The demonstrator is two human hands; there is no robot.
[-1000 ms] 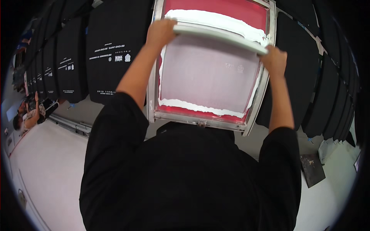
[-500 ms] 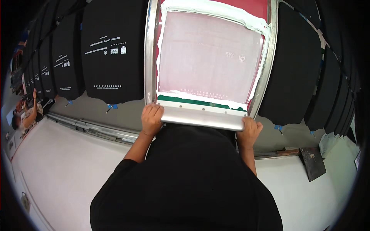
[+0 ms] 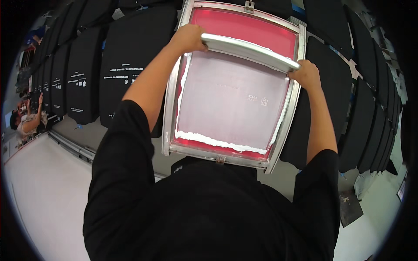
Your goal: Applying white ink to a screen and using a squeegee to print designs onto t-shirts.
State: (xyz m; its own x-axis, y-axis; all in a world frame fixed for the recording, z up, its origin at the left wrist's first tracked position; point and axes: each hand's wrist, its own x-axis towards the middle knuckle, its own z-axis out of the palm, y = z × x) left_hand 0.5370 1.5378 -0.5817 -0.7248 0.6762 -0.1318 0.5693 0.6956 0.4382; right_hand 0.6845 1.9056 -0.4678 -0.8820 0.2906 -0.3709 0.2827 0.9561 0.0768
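Observation:
A metal-framed printing screen lies in front of me, with a pale mesh inside a red border. Across its far part sits a long silver squeegee. My left hand is closed round the squeegee's left end, and my right hand grips its right end. Both arms are stretched forward over the screen. White ink lies in a thick ridge along the near edge of the mesh and in streaks down its sides. Faint white print shows through the mesh. The squeegee's blade is hidden under its handle.
Black shirts with white print hang over boards in a row at the left. More black shirts line the right. Another person stands far left with raised hands. A dark panel leans at lower right, and a metal rail runs at left.
Both hands have carried the squeegee from the near end of the screen to its far part. The near edge of the frame and its ink ridge now show.

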